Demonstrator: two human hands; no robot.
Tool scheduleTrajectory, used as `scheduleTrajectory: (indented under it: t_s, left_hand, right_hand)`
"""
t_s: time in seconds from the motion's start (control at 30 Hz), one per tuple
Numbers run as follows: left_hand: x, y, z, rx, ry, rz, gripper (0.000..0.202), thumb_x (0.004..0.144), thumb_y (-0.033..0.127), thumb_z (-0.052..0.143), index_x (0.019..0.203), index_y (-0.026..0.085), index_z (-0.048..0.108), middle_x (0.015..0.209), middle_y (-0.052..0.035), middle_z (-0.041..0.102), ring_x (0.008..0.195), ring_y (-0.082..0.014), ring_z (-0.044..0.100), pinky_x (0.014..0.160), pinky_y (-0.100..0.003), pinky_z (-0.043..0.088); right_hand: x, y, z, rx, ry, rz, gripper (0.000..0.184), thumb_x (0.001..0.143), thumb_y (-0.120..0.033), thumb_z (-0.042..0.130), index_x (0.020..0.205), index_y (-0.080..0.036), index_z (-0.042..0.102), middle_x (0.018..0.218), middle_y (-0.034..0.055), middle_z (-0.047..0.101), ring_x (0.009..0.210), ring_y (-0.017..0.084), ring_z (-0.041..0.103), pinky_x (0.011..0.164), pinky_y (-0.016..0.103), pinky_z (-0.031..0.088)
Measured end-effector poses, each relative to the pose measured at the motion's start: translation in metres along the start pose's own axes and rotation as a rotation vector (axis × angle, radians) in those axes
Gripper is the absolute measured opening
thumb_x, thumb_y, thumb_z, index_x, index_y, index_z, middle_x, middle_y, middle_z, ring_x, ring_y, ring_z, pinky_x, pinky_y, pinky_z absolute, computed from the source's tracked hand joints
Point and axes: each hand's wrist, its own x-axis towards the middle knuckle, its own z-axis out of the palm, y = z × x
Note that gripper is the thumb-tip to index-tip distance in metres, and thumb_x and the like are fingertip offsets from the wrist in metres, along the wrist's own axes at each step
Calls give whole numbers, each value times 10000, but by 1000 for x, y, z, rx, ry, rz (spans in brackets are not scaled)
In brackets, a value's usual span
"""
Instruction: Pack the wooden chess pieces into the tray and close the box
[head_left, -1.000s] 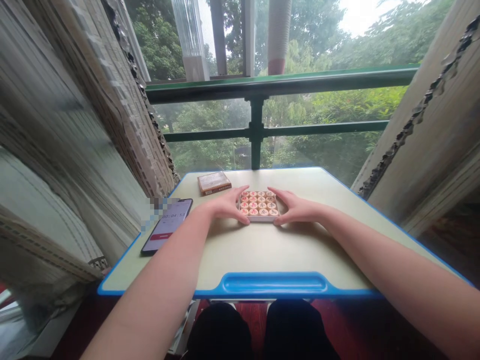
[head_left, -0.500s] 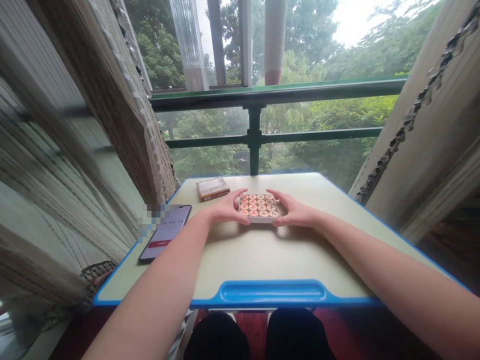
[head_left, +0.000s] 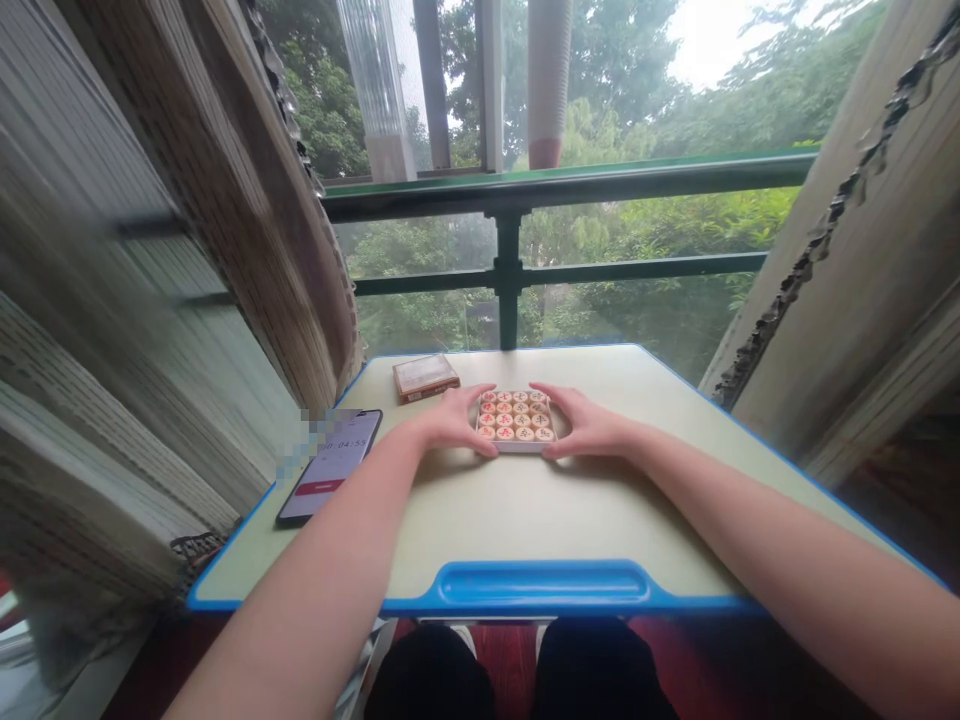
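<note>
A small white box [head_left: 517, 448] sits in the middle of the table, filled with rows of round Chinese chess pieces [head_left: 514, 415] marked with red and dark characters. My left hand [head_left: 456, 420] grips the box's left side, thumb at the near corner and fingers at the far one. On the opposite side my right hand [head_left: 579, 420] clasps it in the same way. Beyond my left hand lies a flat brown box lid [head_left: 426, 376] with a pale top.
The pale table [head_left: 540, 520] has a blue rim with a moulded pen groove [head_left: 544, 582] at the front. A phone [head_left: 330, 468] showing a running timer lies at the left edge. Curtains [head_left: 300, 250] hang on both sides, and a green railing [head_left: 585, 185] stands behind.
Both hands have lowered the box slightly toward me, and its near side shows less. The phone's timer has advanced by one second. The left curtain has shifted.
</note>
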Motion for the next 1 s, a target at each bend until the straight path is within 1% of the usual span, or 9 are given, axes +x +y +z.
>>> scheduleTrajectory:
  t_s: [0.13, 0.23, 0.37, 0.5, 0.63, 0.77, 0.87, 1.0]
  left_hand:
    - [-1, 1, -1, 22, -34, 19, 1083, 430, 492, 757, 1380, 243, 300, 1374, -100, 362, 1280, -325, 280, 1040, -424, 277]
    - [-2, 2, -2, 24, -37, 18, 1067, 442, 477, 751, 1379, 234, 302, 1388, -88, 354, 1287, -321, 273, 1050, -406, 269]
    - [-2, 2, -2, -5, -43, -2, 1073, 438, 470, 756, 1382, 250, 299, 1393, -85, 348, 1288, -332, 274, 1054, -414, 260]
    - [-1, 1, -2, -50, -58, 30, 1061, 429, 450, 769, 1373, 270, 320, 1395, -80, 346, 1290, -327, 267, 1055, -430, 250]
    - [-3, 4, -4, -53, -64, 60, 989, 441, 460, 767, 1338, 303, 383, 1379, -51, 370, 1286, -314, 275, 1058, -419, 247]
    - [-5, 8, -6, 14, -96, 20, 899, 473, 507, 742, 1301, 347, 430, 1419, -28, 302, 1307, -321, 233, 1067, -423, 216]
    - [-4, 8, -7, 57, -117, 10, 881, 486, 521, 730, 1298, 348, 435, 1435, -26, 268, 1301, -323, 250, 1074, -424, 199]
    - [-2, 7, -6, 37, -103, 16, 887, 463, 513, 746, 1282, 332, 461, 1435, -32, 268, 1292, -328, 268, 1077, -424, 200]
  right_hand:
    - [0, -4, -2, -23, -46, 44, 1013, 546, -381, 706, 1416, -218, 214, 1380, 113, 342, 1280, 319, 265, 1040, 463, 276]
    - [0, -6, -4, -38, -71, 60, 1015, 550, -401, 701, 1418, -211, 211, 1395, 112, 325, 1286, 322, 253, 1044, 461, 269]
    - [0, -4, -4, -46, -74, 53, 1026, 553, -415, 698, 1424, -216, 192, 1404, 111, 311, 1289, 325, 248, 1047, 464, 262]
    - [0, -2, -3, -31, -61, 18, 1013, 555, -431, 695, 1420, -250, 200, 1396, 102, 323, 1289, 333, 244, 1041, 487, 261]
    - [-1, -3, -5, -35, -76, 12, 968, 561, -408, 698, 1405, -272, 243, 1374, 91, 347, 1283, 325, 255, 1039, 481, 269]
    - [0, -3, -5, -34, -98, 17, 903, 575, -420, 695, 1380, -310, 299, 1379, 72, 334, 1290, 329, 238, 1044, 499, 252]
    - [0, -3, -5, -49, -115, 39, 872, 584, -430, 691, 1368, -322, 326, 1397, 72, 305, 1301, 334, 216, 1047, 509, 240]
    - [1, -2, -5, -53, -120, 53, 875, 577, -453, 693, 1364, -324, 333, 1403, 73, 294, 1306, 343, 204, 1046, 518, 244]
